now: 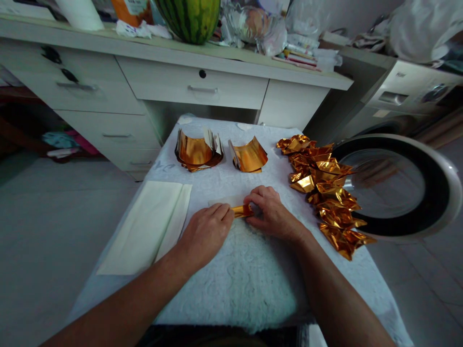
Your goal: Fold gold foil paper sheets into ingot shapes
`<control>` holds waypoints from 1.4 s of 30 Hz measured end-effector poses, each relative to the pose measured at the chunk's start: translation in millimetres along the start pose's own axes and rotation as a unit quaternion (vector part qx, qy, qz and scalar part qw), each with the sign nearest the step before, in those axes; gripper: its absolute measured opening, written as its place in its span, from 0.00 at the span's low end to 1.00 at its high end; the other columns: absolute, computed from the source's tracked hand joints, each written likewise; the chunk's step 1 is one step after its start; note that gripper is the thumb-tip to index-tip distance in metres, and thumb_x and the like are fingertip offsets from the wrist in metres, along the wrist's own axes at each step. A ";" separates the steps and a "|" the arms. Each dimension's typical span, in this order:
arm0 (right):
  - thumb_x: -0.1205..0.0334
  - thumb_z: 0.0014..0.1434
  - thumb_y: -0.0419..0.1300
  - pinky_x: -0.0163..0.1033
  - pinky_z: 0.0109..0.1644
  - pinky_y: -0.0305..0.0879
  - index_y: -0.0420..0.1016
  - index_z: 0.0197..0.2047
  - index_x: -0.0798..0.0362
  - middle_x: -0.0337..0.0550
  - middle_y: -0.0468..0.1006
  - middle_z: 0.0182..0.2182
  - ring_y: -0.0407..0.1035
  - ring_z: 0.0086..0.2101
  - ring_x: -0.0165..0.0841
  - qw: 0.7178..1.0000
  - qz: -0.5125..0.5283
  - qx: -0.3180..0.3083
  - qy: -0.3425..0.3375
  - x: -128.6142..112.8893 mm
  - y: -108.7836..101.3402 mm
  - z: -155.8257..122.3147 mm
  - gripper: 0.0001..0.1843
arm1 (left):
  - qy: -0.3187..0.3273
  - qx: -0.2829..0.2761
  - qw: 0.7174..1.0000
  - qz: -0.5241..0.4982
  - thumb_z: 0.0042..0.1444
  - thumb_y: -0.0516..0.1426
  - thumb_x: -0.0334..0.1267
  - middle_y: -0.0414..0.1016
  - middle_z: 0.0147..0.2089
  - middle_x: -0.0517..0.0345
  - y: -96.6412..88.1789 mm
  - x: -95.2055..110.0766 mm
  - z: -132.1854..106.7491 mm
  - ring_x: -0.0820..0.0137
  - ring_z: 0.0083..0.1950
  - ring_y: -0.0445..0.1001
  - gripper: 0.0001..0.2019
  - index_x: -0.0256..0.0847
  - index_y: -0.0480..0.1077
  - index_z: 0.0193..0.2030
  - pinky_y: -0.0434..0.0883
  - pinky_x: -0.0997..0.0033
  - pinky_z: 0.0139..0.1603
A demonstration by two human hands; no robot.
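A small strip of gold foil paper (pixel 241 210) lies on the white textured cloth (pixel 238 274) covering a low table. My left hand (pixel 208 231) is curled with its fingertips pinching the strip's left end. My right hand (pixel 269 212) presses and grips the right end, fingers bent over it. A pale sheet edge (pixel 226 201) shows just behind the strip.
Two curled stacks of gold foil (pixel 197 150) (pixel 249 155) sit at the cloth's far side. Several folded gold pieces (pixel 323 188) trail down the right edge. Pale paper sheets (pixel 146 224) lie at left. A round fan (pixel 398 185) stands right; a drawer desk (pixel 188 86) behind.
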State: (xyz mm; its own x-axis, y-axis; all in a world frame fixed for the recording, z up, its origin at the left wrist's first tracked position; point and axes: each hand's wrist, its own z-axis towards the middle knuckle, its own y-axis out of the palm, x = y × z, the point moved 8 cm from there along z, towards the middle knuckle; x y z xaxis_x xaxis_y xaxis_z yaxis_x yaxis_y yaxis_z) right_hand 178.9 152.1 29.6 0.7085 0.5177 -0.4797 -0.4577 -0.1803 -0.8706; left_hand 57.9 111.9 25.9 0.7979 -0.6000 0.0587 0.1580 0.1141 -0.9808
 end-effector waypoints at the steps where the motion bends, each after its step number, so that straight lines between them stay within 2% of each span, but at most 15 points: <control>1: 0.68 0.51 0.66 0.46 0.50 0.55 0.75 0.45 0.49 0.45 0.70 0.46 0.60 0.45 0.40 1.000 0.000 0.004 -0.007 -2.0 0.6 0.6 0.16 | 0.001 0.013 1.000 0.002 0.59 0.54 0.22 0.78 0.45 0.46 -1.0 -0.1 -1.0 0.57 0.45 0.77 0.11 0.33 0.73 0.45 0.77 0.57 0.43; 3: 0.70 0.51 0.65 0.46 0.50 0.55 0.75 0.45 0.49 0.45 0.71 0.46 0.60 0.46 0.40 1.000 0.001 0.009 -0.018 -5.4 2.5 2.1 0.17 | 0.000 0.037 0.999 -0.004 0.59 0.53 0.22 0.79 0.44 0.46 -3.7 -0.9 -2.7 0.59 0.42 0.78 0.11 0.33 0.73 0.43 0.77 0.58 0.41; 7: 0.75 0.53 0.60 0.44 0.48 0.55 0.75 0.37 0.52 0.43 0.75 0.39 0.63 0.42 0.37 0.999 0.011 0.029 -0.026 -7.9 4.7 5.5 0.10 | -0.008 0.088 0.996 -0.023 0.60 0.53 0.22 0.80 0.39 0.51 -11.2 -5.1 -5.4 0.61 0.38 0.78 0.10 0.35 0.73 0.43 0.76 0.58 0.39; 11: 0.79 0.51 0.59 0.42 0.46 0.56 0.71 0.32 0.52 0.40 0.74 0.31 0.63 0.37 0.35 0.996 0.031 0.068 -0.047 -13.7 0.7 6.1 0.11 | -0.019 0.148 0.989 -0.004 0.60 0.55 0.25 0.79 0.42 0.53 -24.7 -8.9 -6.2 0.59 0.41 0.76 0.08 0.39 0.74 0.41 0.74 0.58 0.39; 14: 0.78 0.50 0.60 0.41 0.44 0.56 0.68 0.31 0.52 0.39 0.72 0.30 0.63 0.36 0.35 0.992 0.039 0.098 -0.064 -22.3 -4.5 4.3 0.11 | -0.051 0.192 0.979 0.044 0.59 0.57 0.26 0.77 0.41 0.52 -36.2 -12.9 -6.4 0.59 0.39 0.73 0.07 0.40 0.74 0.36 0.72 0.60 0.36; 18: 0.78 0.51 0.60 0.41 0.43 0.55 0.66 0.31 0.51 0.40 0.71 0.32 0.62 0.37 0.35 0.990 0.031 0.114 -0.079 -32.9 -6.6 1.3 0.11 | -0.063 0.213 0.972 0.074 0.60 0.53 0.24 0.76 0.38 0.53 -43.0 -13.5 -6.7 0.63 0.35 0.72 0.10 0.39 0.74 0.34 0.70 0.64 0.33; 21: 0.77 0.54 0.58 0.42 0.44 0.55 0.67 0.32 0.51 0.41 0.71 0.33 0.62 0.38 0.36 0.989 0.005 0.119 -0.089 -37.7 -5.4 -0.8 0.10 | -0.077 0.204 0.972 0.086 0.61 0.52 0.25 0.78 0.41 0.54 -43.0 -15.1 -7.8 0.64 0.34 0.73 0.11 0.40 0.74 0.38 0.69 0.64 0.32; 26: 0.70 0.64 0.56 0.45 0.46 0.55 0.70 0.34 0.50 0.43 0.73 0.36 0.61 0.40 0.37 0.988 -0.037 0.124 -0.087 -42.3 -3.4 -3.6 0.07 | -0.099 0.200 0.971 0.083 0.62 0.52 0.28 0.78 0.54 0.53 -42.1 -19.2 -11.1 0.66 0.35 0.77 0.11 0.41 0.73 0.45 0.71 0.64 0.32; 30: 0.67 0.65 0.56 0.45 0.46 0.55 0.71 0.34 0.50 0.43 0.73 0.37 0.61 0.41 0.37 0.984 -0.058 0.138 -0.096 -47.1 -3.7 -5.5 0.07 | -0.106 0.201 0.973 0.051 0.64 0.51 0.28 0.77 0.57 0.53 -38.6 -23.5 -12.0 0.66 0.35 0.79 0.12 0.41 0.73 0.48 0.74 0.65 0.32; 33: 0.67 0.66 0.56 0.45 0.46 0.55 0.70 0.34 0.50 0.43 0.74 0.38 0.61 0.41 0.37 0.984 -0.063 0.134 -0.102 -48.3 -2.5 -5.1 0.07 | -0.088 0.202 0.975 -0.040 0.64 0.50 0.27 0.76 0.56 0.49 -33.3 -26.2 -10.1 0.63 0.46 0.80 0.13 0.38 0.72 0.50 0.77 0.63 0.45; 36: 0.67 0.66 0.55 0.45 0.46 0.55 0.70 0.34 0.51 0.43 0.75 0.37 0.61 0.40 0.37 0.984 -0.075 0.123 -0.106 -48.5 -0.3 -3.3 0.08 | -0.073 0.181 0.972 -0.131 0.62 0.50 0.25 0.74 0.57 0.45 -25.6 -27.8 -6.7 0.62 0.56 0.75 0.13 0.36 0.71 0.50 0.74 0.60 0.57; 42: 0.69 0.62 0.58 0.43 0.45 0.54 0.72 0.36 0.52 0.43 0.74 0.35 0.61 0.40 0.37 0.991 -0.085 0.040 -0.099 -44.5 14.6 3.3 0.04 | -0.067 0.087 0.976 -0.185 0.59 0.54 0.27 0.68 0.62 0.42 -7.0 -28.6 -3.9 0.58 0.63 0.69 0.14 0.36 0.70 0.52 0.70 0.55 0.63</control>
State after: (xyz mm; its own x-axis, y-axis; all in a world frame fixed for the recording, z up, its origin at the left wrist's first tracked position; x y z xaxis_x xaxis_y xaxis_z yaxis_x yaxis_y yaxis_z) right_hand 138.9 129.1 38.6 0.6641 0.6896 -0.2888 -0.3870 -0.0134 -0.9220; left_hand 31.7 125.2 30.4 0.7345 -0.5173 0.4392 0.5376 0.0487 -0.8418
